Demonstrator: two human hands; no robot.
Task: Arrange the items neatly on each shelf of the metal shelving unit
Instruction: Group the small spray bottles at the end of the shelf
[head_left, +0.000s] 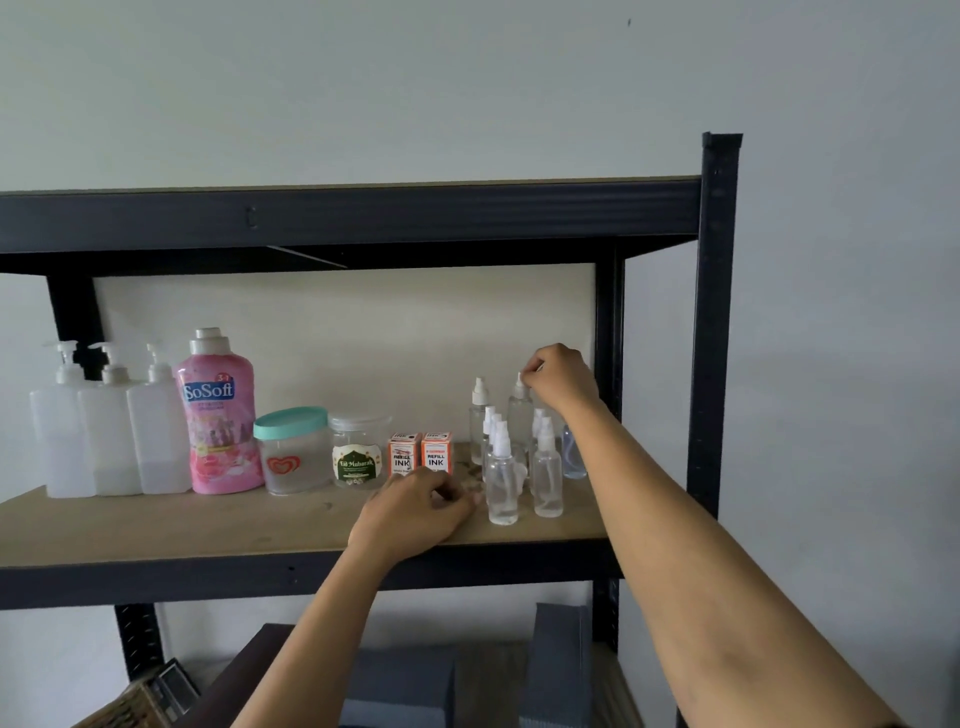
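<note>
On the shelf, the right hand pinches the cap of a rear spray bottle at the right end, while the left hand, fingers curled, rests just left of the front bottle.

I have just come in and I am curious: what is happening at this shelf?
A person is tidying the shelf. The right hand pinches the top of a spray bottle at the back of a cluster of them. The left hand rests on the board beside the front bottle. Pump bottles, a pink bottle, two jars and ink boxes stand in a row.
</note>
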